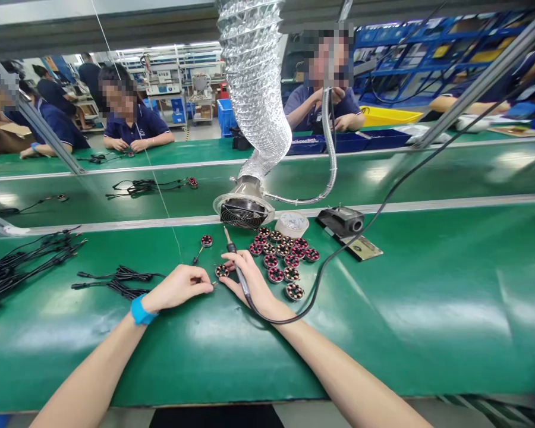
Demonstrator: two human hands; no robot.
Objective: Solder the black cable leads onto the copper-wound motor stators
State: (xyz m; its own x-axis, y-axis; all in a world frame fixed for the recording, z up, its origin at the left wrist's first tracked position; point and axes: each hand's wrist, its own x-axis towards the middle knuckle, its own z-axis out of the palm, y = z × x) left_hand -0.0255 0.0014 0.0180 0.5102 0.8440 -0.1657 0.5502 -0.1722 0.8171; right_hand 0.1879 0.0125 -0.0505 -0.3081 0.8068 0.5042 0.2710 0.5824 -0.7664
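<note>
My right hand is shut on a black soldering iron, whose thin tip points up and away, and its black cord trails off to the right. My left hand pinches a thin wire end beside a small round motor part, which sits at my right fingertips. Several similar round parts with red and dark windings lie grouped just beyond my right hand. A blue band circles my left wrist. Another round part with a short lead lies beyond my left hand.
A fume extractor fan with a silver duct stands at the far side of the green bench. Nearby are a tape roll and a soldering station. Black cable bundles lie left. Co-workers sit across further benches.
</note>
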